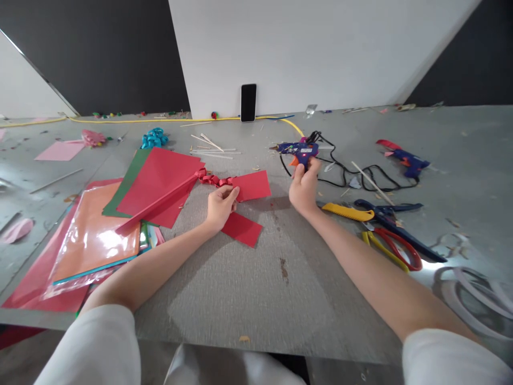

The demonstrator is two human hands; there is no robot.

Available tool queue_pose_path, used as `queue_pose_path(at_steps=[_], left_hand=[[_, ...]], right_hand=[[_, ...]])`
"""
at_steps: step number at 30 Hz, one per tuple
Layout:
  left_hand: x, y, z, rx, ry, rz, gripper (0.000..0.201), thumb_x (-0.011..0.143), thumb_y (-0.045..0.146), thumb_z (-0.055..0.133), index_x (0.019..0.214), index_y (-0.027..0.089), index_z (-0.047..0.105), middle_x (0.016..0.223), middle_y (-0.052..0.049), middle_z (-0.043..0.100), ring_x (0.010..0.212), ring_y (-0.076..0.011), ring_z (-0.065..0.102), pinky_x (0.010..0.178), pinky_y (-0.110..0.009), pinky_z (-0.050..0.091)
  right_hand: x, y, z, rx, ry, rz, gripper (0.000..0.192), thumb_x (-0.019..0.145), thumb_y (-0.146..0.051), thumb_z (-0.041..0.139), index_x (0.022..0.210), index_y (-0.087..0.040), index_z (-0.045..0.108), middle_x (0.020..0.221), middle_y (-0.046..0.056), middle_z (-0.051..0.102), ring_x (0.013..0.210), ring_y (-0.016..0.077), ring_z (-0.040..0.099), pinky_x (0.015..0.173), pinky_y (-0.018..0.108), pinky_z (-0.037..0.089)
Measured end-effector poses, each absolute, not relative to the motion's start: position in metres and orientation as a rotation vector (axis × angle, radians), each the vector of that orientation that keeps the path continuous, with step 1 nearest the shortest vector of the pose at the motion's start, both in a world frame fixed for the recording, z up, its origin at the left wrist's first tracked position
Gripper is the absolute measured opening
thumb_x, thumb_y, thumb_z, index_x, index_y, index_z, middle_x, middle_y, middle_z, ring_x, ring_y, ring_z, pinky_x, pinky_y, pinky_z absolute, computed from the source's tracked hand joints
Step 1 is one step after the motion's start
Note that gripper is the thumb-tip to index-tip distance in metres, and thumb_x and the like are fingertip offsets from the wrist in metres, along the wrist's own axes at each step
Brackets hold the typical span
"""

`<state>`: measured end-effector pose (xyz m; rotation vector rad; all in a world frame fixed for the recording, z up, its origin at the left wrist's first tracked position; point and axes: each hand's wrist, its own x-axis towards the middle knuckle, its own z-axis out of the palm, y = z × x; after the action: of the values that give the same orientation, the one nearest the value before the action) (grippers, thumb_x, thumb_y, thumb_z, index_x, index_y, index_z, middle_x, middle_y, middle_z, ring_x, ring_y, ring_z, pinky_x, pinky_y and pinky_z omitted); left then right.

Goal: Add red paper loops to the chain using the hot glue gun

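Observation:
My left hand [220, 206] is closed, thumb and fingers pinching the left end of a small red paper rectangle [255, 185]. A red curled paper strip [214, 179] runs left from behind my fingers, touching the large red sheet. Just below that hand, a second red paper rectangle [243, 229] lies on the table, partly covered by the hand. My right hand [304, 188] is wrapped round the handle of a blue glue gun [295, 148] with an orange trigger and a lit red light. Its nozzle points left, apart from the paper.
Red and green sheets [160, 184] overlap a plastic-wrapped paper pack [96, 232] on the left. Black cable [340, 184], a second glue gun [406, 160], a yellow cutter [348, 212] and scissors [401, 248] lie right. A phone [248, 102] leans on the wall; thin sticks [210, 141] lie nearby.

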<state>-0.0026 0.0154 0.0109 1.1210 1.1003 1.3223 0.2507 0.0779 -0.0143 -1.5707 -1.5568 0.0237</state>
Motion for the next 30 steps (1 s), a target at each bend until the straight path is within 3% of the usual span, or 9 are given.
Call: queue_pose_path(at_steps=[3,8,11,18,24,30], left_hand=[[-0.002,0.016,0.010,1.105,1.110,1.318,0.035,0.083,0.049,0.079,0.078,0.017,0.065,0.054,0.006,0.052,0.041,-0.0057,0.046,0.039,-0.019,0.029],[-0.002,0.017,0.008,1.101,1.103,1.337,0.033,0.083,0.047,0.079,0.078,0.017,0.066,0.055,0.006,0.052,0.041,-0.0058,0.047,0.039,-0.019,0.029],[-0.002,0.017,0.008,1.109,1.088,1.347,0.033,0.082,0.047,0.079,0.078,0.017,0.067,0.054,0.005,0.052,0.040,-0.0056,0.045,0.039,-0.019,0.029],[-0.001,0.016,0.010,1.079,1.097,1.326,0.032,0.080,0.043,0.082,0.087,0.014,0.072,0.061,0.003,0.061,0.043,-0.0051,0.048,0.041,-0.019,0.031],[-0.001,0.017,0.009,1.051,1.101,1.323,0.033,0.080,0.043,0.083,0.090,0.013,0.072,0.059,0.003,0.059,0.042,-0.0050,0.048,0.040,-0.018,0.030],[-0.002,0.018,0.007,1.111,1.132,1.335,0.031,0.086,0.044,0.077,0.092,0.013,0.076,0.056,0.003,0.058,0.042,-0.0066,0.050,0.039,-0.018,0.034]], right_hand=[[0.243,0.074,-0.009,-1.546,-1.457,0.160,0.071,0.106,-0.061,0.000,0.155,-0.017,0.027,0.111,0.016,0.064,0.078,0.0245,0.073,0.074,0.040,0.056],[0.235,0.070,-0.003,-1.431,-1.473,0.172,0.068,0.107,-0.059,0.003,0.154,-0.018,0.029,0.111,0.017,0.064,0.091,0.0266,0.075,0.081,0.043,0.058],[0.232,0.063,0.003,-1.442,-1.493,0.143,0.065,0.108,-0.056,0.006,0.152,-0.018,0.034,0.110,0.016,0.065,0.088,0.0261,0.072,0.082,0.044,0.058],[0.218,0.036,0.018,-1.578,-1.597,0.049,0.061,0.099,-0.069,0.047,0.131,-0.018,0.052,0.096,0.012,0.065,0.090,0.0296,0.068,0.084,0.046,0.056],[0.211,0.030,0.012,-1.535,-1.635,-0.013,0.048,0.098,-0.064,0.053,0.115,-0.019,0.056,0.092,0.011,0.066,0.087,0.0286,0.069,0.084,0.045,0.058],[0.210,0.037,-0.001,-1.327,-1.696,-0.180,0.034,0.098,-0.053,0.060,0.105,-0.019,0.058,0.088,0.009,0.067,0.082,0.0264,0.069,0.074,0.040,0.057]])
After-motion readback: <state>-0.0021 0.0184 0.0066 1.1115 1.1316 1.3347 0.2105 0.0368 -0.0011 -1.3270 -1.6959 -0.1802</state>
